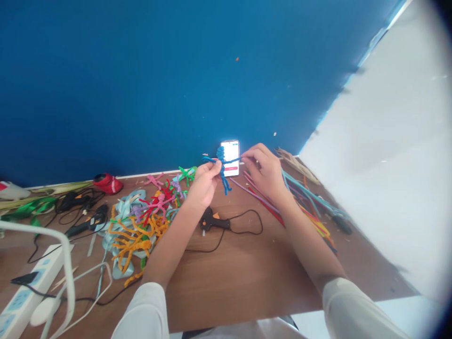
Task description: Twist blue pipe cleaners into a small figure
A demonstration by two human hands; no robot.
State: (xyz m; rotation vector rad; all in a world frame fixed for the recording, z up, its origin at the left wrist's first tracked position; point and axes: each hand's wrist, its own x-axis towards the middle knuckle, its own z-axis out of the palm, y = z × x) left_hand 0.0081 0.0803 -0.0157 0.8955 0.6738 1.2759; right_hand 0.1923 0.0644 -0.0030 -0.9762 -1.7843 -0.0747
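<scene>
My left hand (pixel 206 182) pinches the middle of a blue pipe-cleaner figure (pixel 226 181), held up above the table. The figure has a coiled top, thin limbs out to both sides and two legs hanging down. With thumb and forefinger closed, my right hand (pixel 264 168) grips the tip of the limb that stretches to the right. Right behind the figure a phone (pixel 231 153) with a lit white screen leans upright against the blue wall; the figure hides part of it.
A black glue gun (pixel 213 220) with its cord lies below my hands. Left are a pile of coloured pipe-cleaner figures (pixel 141 242), a red object (pixel 108 182), another glue gun (pixel 95 219) and a white power strip (pixel 33 282). Loose pipe cleaners (pixel 314 195) lie right.
</scene>
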